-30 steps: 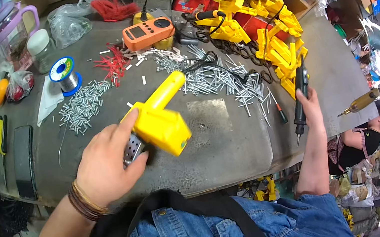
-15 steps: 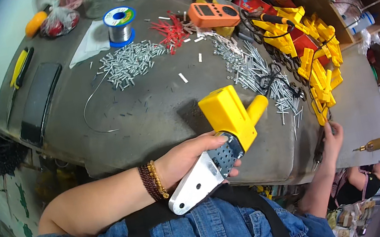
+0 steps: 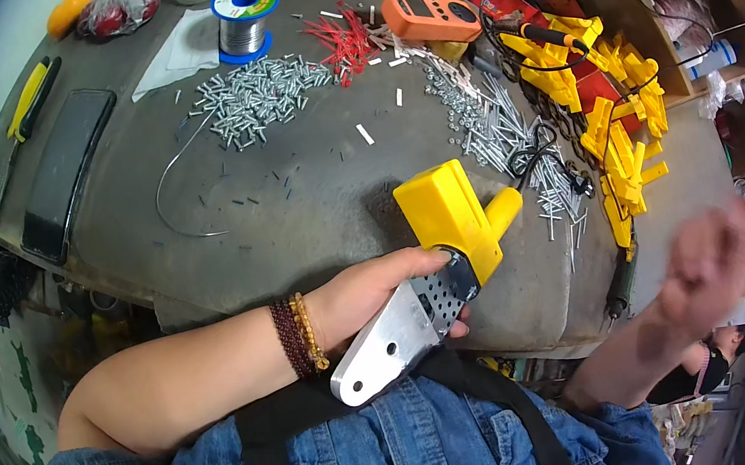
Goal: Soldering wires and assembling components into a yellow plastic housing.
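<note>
My left hand (image 3: 400, 277) is closed around a yellow plastic tool housing (image 3: 450, 219), held just above the near edge of the table. A stubby yellow cylinder juts from its right side. Joined to the housing are a dark perforated section (image 3: 448, 291) and a pale metal bracket (image 3: 379, 356) with two round holes, which points back toward my body. Off the table's right edge, my right hand (image 3: 712, 262) is raised and smeared by motion. Its fingers cannot be made out, nor can anything in them.
Short metal pins (image 3: 264, 97), long screws (image 3: 555, 190) and yellow plastic parts (image 3: 624, 158) lie in heaps. A solder spool (image 3: 243, 31), orange multimeter (image 3: 429, 15), black phone (image 3: 69, 176) and yellow-handled pliers (image 3: 31, 101) are farther back. A dark-handled tool (image 3: 620, 288) rests near the right edge.
My right hand has left the dark-handled tool at the table's edge and swung right, to where a brass-coloured screwdriver hung. The left hand keeps its hold on the housing, almost unmoved.
</note>
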A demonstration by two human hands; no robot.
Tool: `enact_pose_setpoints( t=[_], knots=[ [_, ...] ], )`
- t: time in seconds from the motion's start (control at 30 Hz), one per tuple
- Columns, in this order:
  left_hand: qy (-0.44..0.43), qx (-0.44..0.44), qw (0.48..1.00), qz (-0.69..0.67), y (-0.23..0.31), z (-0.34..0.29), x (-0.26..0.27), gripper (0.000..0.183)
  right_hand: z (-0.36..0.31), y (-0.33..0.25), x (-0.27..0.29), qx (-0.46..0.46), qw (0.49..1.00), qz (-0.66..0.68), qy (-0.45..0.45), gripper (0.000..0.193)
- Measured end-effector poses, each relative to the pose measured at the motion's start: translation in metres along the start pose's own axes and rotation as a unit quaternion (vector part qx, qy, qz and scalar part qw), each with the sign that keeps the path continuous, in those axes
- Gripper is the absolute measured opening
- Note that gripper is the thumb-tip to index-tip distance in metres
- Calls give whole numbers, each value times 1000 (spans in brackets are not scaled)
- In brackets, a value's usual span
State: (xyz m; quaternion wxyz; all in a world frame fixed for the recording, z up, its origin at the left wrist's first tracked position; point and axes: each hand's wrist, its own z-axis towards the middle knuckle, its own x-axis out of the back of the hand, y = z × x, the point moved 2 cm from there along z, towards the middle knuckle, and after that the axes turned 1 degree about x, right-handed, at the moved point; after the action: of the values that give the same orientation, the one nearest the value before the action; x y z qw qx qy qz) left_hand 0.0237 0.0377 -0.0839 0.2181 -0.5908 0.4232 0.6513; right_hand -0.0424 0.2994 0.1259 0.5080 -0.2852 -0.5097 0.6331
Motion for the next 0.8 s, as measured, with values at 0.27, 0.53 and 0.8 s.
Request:
enact_pose_setpoints(
  t=[0.27, 0.53, 0.8],
  knots=[
    [-21, -13, 999, 24, -2, 6, 4, 48, 47, -17, 69, 21, 909, 62, -412, 53],
    [-5, -17, 999, 40, 9, -13, -12, 61, 16, 26, -44, 123, 992, 12, -18, 41],
    [194, -138, 472, 848, 59, -41, -62, 82, -69, 110, 55, 53, 949, -118, 286, 33]
  ],
)
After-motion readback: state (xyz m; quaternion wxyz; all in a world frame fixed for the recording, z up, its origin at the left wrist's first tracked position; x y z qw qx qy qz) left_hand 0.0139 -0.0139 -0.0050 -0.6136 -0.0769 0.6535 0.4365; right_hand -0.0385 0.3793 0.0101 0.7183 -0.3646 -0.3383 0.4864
